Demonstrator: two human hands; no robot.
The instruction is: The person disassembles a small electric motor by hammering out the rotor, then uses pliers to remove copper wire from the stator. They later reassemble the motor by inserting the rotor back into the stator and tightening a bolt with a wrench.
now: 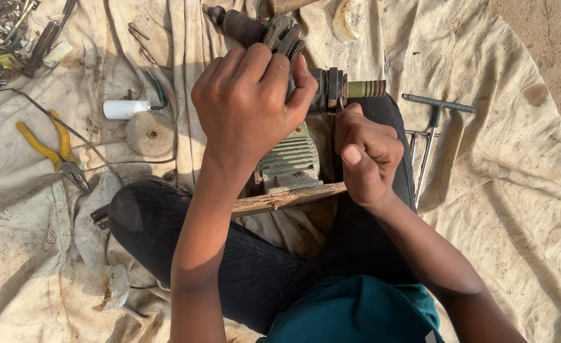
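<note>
While we sit cross-legged on a stained canvas sheet (515,190), our left hand (248,105) closes from above around a dismantled motor armature (306,70), fingers curled over its dark, geared middle. That rotor lies with its long axis running left to right and slightly downward, from a chuck-like end (239,24) near the sheet's far edge to a ribbed copper-coloured end (366,88) that juts past the grip toward our right. Our right hand (368,155) sits just below and beside that ribbed end, clenched into a fist with the thumb up; it touches or nearly touches the dark collar there, and we cannot tell whether it grips a small tool inside the fist. So the left hand carries the piece, and the right is the nearer one to its free end.

Beneath both hands a green finned housing (290,159) rests between our knees, with a rough wooden strip (287,198) laid across our lap. Toward the sheet's left edge lie yellow-handled pliers (51,149), a white cylinder (126,109) and a pale round disc (151,133). A T-handled wrench (430,136) lies to the right, well apart from the hands. Scrap metal bits (0,38) crowd the far left corner.
</note>
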